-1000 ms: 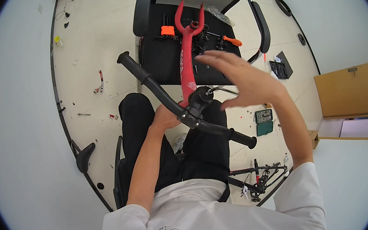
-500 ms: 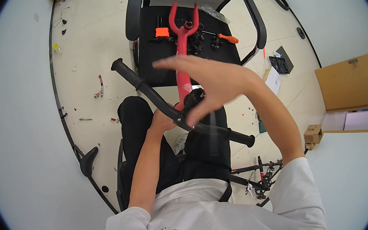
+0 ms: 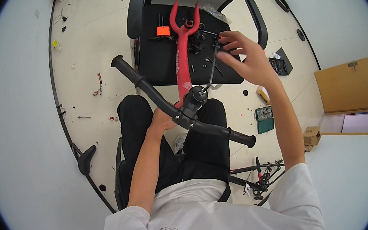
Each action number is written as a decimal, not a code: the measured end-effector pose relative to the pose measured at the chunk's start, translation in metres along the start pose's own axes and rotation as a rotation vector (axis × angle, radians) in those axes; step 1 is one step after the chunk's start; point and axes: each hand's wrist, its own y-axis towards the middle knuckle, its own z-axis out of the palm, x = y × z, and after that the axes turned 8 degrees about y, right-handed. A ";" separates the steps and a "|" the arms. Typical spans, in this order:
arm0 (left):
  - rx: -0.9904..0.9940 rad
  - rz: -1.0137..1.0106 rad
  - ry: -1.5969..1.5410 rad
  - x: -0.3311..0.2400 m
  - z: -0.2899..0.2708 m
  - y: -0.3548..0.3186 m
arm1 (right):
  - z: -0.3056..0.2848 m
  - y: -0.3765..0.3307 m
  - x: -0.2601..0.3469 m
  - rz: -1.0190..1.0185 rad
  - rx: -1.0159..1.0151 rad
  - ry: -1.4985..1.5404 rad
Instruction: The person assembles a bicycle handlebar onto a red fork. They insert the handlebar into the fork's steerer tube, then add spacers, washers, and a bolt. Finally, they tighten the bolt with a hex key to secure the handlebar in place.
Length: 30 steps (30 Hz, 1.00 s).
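A red bicycle frame [image 3: 182, 65] reaches from my lap to the chair seat, its forked end lying on the seat. Black handlebars [image 3: 154, 93] cross its near end, clamped in a black stem [image 3: 188, 114]. My left hand [image 3: 162, 119] is closed around the frame beneath the stem, its fingers partly hidden. From the bolt on top of the stem, a hex key [image 3: 212, 68] slants up and right. At the key's far end is my right hand [image 3: 248, 60], fingers apart and thumb close beside the key; whether they touch is unclear.
On the black chair seat [image 3: 153, 68] lie an orange tool holder [image 3: 163, 31], loose bolts and dark small parts. A saddle [image 3: 87, 160] stands by the left wall. A dark bicycle frame [image 3: 259, 179], a green case [image 3: 265, 126] and a cardboard box [image 3: 312, 136] are at the right.
My right hand has moved from above the stem to the far right, over the seat, uncovering the stem and the hex key. My left hand stays in place.
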 end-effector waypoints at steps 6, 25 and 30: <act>0.125 0.006 0.119 -0.017 -0.025 -0.003 | 0.050 0.020 0.034 0.014 0.190 0.533; -0.119 0.131 0.008 -0.019 -0.023 -0.008 | 0.005 0.017 0.002 0.129 0.279 0.107; -0.088 0.102 -0.093 -0.017 -0.031 -0.013 | -0.028 -0.046 0.008 0.158 0.328 -0.195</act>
